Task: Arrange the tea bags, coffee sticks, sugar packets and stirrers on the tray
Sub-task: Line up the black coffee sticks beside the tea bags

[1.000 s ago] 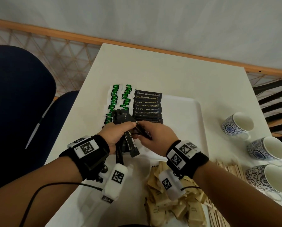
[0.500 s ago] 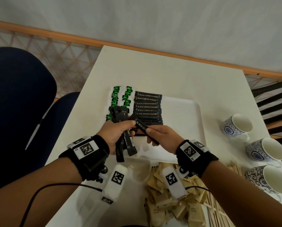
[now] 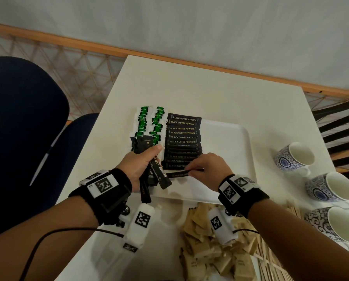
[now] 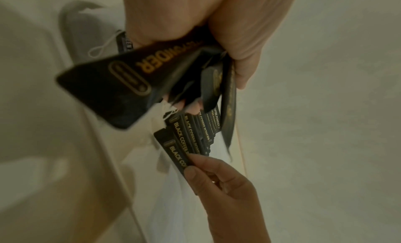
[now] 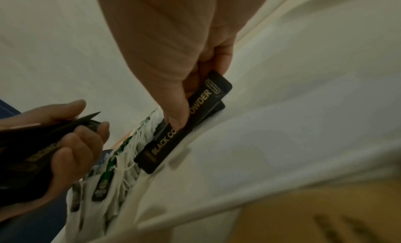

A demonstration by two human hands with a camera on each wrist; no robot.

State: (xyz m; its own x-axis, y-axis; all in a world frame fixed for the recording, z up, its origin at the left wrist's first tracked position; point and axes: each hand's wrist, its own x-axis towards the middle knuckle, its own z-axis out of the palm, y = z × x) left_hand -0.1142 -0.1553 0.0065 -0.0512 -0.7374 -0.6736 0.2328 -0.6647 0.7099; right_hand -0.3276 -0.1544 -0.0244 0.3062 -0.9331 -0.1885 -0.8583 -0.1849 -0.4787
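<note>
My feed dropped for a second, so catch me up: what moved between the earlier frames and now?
The right hand drew one coffee stick out of the bunch in the left hand and carried it away from the left hand, down to the near end of the coffee row on the tray; it still pinches it. The left hand keeps gripping its bunch. Tea bags, sugar packets, stirrers and cups stayed put.

Blurred: near end of the coffee stick bundle in the left wrist view. Cut off by the lower edge: sugar packets and stirrers. Half hidden under the right hand: single coffee stick.
</note>
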